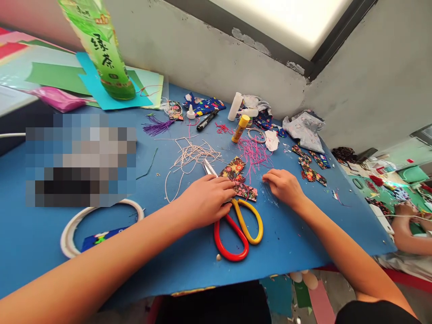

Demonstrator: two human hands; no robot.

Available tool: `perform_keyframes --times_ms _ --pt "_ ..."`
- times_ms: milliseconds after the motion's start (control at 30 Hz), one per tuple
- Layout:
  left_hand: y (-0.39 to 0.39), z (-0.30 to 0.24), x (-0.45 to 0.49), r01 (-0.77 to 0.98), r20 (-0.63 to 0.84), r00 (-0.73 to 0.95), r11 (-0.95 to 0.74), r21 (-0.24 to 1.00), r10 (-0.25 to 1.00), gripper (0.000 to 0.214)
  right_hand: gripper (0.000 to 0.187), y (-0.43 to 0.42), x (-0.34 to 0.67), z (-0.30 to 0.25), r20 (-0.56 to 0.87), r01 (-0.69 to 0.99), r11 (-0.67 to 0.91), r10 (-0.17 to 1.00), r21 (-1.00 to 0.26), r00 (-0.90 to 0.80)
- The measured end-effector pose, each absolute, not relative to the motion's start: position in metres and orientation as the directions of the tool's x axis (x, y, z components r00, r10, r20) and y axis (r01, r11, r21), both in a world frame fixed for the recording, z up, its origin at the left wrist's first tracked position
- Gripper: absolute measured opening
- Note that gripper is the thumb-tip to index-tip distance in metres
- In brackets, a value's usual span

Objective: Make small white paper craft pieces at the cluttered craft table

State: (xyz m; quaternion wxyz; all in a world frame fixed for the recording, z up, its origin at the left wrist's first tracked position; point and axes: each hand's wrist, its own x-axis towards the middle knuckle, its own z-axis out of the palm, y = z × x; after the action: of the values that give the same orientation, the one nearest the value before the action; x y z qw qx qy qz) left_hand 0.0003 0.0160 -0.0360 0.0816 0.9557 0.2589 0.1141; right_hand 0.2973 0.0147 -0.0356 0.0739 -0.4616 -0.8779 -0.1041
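Note:
My left hand (205, 200) lies knuckles up on the blue table (175, 252), fingers curled over the pivot of a pair of scissors (238, 227) with one red and one yellow handle. Its fingertips touch a dark floral fabric piece (238, 177). My right hand (283, 185) rests just right of that fabric, fingers bent down onto the table; whether they pinch anything is hidden. Pink threads (253, 153) and cream cords (191, 157) are strewn behind both hands.
A green tea bottle (103, 49) stands at the back left on coloured paper sheets (101, 90). A glue stick (240, 128), black marker (207, 120), purple tassel (157, 127) and fabric scraps (308, 168) lie behind. A white ring (72, 225) sits at the left. Another person's hand (407, 211) shows at the right.

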Motion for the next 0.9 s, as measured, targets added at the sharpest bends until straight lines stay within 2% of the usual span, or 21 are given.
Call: perform_keyframes --times_ms 167,233,333,500,900 --pt "0.016 -0.034 0.0 0.479 0.183 0.833 -0.847 0.232 0.521 0.032 0.016 0.018 0.302 -0.02 0.278 0.853 0.516 0.811 0.071 -0.514" --pt "0.016 -0.034 0.0 0.47 0.189 0.837 -0.852 0.231 0.514 0.031 0.015 0.007 0.306 -0.014 0.253 0.83 0.557 0.8 0.028 -0.545" --pt "0.016 -0.035 -0.001 0.47 0.196 0.835 -0.851 0.235 0.515 0.03 0.024 -0.015 0.309 -0.01 0.174 0.773 0.634 0.762 -0.01 -0.623" --pt "0.016 -0.036 -0.001 0.473 0.192 0.831 -0.845 0.248 0.521 0.029 0.028 -0.039 0.312 -0.012 0.135 0.747 0.663 0.736 0.055 -0.663" --pt "0.017 -0.037 -0.001 0.466 0.201 0.833 -0.849 0.249 0.516 0.03 0.024 -0.016 0.296 -0.026 0.246 0.798 0.578 0.76 0.17 -0.602"
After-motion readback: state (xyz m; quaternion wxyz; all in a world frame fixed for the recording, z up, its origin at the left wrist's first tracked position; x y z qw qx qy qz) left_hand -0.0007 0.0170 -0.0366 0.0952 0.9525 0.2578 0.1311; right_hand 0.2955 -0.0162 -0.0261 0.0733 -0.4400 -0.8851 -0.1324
